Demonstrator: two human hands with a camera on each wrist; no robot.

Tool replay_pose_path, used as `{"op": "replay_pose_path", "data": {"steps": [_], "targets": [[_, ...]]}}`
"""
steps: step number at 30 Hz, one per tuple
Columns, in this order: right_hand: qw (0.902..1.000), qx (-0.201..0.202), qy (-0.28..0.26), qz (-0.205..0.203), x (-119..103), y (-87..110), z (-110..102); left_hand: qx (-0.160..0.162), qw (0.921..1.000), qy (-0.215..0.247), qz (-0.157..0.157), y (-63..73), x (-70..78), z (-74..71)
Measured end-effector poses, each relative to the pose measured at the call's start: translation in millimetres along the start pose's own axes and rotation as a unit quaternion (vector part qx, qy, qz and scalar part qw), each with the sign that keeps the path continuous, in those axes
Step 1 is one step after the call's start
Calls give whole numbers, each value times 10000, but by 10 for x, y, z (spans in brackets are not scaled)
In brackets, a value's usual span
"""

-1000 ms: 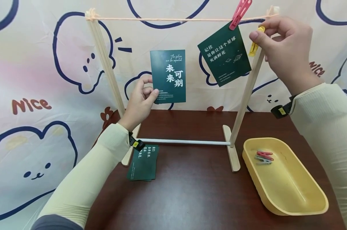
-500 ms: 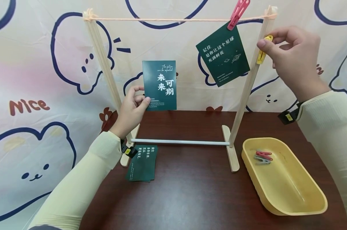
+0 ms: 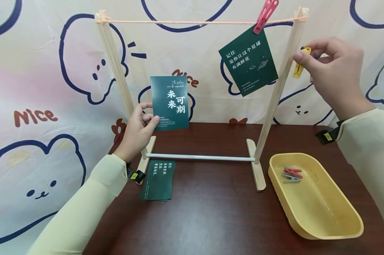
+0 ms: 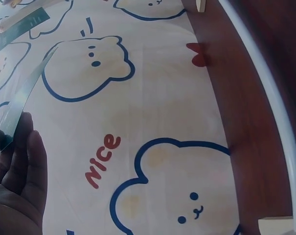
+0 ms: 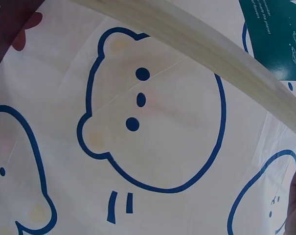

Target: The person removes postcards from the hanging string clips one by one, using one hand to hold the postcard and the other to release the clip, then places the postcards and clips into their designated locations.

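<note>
My left hand [image 3: 139, 128] pinches a green card [image 3: 170, 102] by its lower left edge, upright and printed side showing, below the string [image 3: 185, 22]. In the left wrist view that card [image 4: 21, 100] appears almost edge-on between thumb and fingers [image 4: 36, 166]. To the right of the wooden frame's right post [image 3: 282, 74], my right hand [image 3: 335, 74] pinches a yellow clothespin [image 3: 301, 63] between thumb and index finger. Another green card [image 3: 249, 62] hangs tilted from the string, held by a pink clothespin [image 3: 265, 16] at its top corner.
Several green cards [image 3: 158, 182] lie stacked by the frame's left foot [image 3: 144, 163]. A yellow tray [image 3: 322, 198] at the right holds a red clothespin [image 3: 293, 172] and a grey one [image 3: 291, 178]. A white rod [image 3: 198, 157] joins the two feet low down.
My left hand has lowered its card and drawn it leftward. With the yellow clothespin, my right hand has moved right and down, away from the post. The hanging card stays put.
</note>
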State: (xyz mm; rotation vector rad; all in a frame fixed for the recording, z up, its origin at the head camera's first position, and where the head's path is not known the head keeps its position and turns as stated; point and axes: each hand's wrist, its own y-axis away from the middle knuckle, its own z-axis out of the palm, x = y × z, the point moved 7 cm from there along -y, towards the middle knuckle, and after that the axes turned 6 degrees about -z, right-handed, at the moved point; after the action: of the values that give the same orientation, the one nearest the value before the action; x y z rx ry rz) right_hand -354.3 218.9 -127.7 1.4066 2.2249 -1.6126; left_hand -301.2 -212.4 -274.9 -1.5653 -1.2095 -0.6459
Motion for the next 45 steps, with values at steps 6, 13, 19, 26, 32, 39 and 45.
{"op": "replay_pose_path", "data": {"steps": [6, 13, 19, 26, 32, 39, 45], "targets": [[9996, -48, 271, 51, 49, 71, -35, 34, 10000, -35, -48, 38, -222, -79], [9989, -57, 459, 99, 111, 155, -62, 103, 9993, -301, -207, 186, -213, -119], [9984, -179, 450, 296, 247, 277, -55, 210, 9985, -396, -301, 293, -215, -166], [9971, -229, 576, 442, 402, 430, -96, 231, 9987, -395, -217, 343, -402, -212], [9955, -231, 744, 543, 514, 528, -135, 234, 9986, -414, -210, 418, -499, -214], [9946, -337, 809, 559, 638, 657, -81, 401, 9972, -521, -353, 551, -622, -276], [9927, -364, 844, 777, 794, 796, -90, 370, 9970, -449, -517, 667, -720, -318]]}}
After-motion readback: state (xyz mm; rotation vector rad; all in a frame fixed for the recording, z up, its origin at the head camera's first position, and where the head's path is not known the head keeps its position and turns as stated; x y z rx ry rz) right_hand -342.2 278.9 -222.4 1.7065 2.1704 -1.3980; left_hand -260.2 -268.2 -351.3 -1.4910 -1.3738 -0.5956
